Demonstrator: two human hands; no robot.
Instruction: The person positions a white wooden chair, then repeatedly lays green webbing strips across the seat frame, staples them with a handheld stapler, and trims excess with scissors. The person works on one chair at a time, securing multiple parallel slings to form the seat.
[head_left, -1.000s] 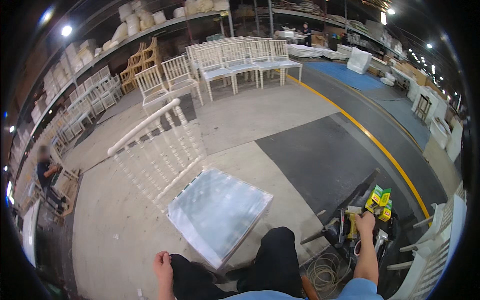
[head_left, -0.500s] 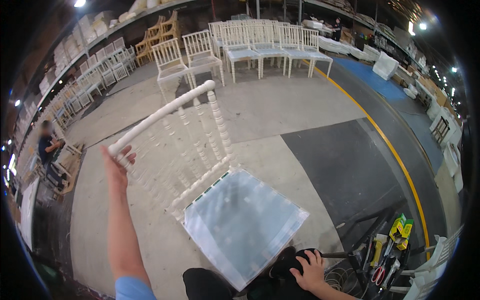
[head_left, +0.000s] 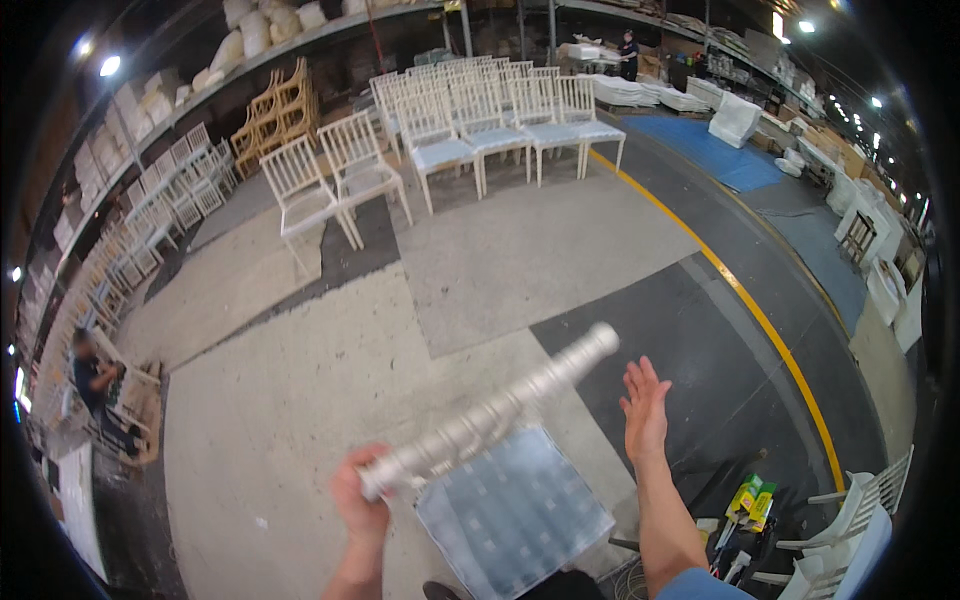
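Two hands are working on one white chair (head_left: 500, 470); the left hand (head_left: 360, 500) is clenching the end of its top rail, fingers wrapped round it, while the right hand (head_left: 645, 405) is hovering beside the rail's far end, fingers spread and holding nothing; half a second ago the chair was leaning back with its spindles showing, and now it is swinging upright under the camera, seat (head_left: 515, 515) facing up just above the floor (head_left: 330, 350); by my reckoning, it is being turned for setting down; more chairs (head_left: 480, 120) are standing in rows far off.
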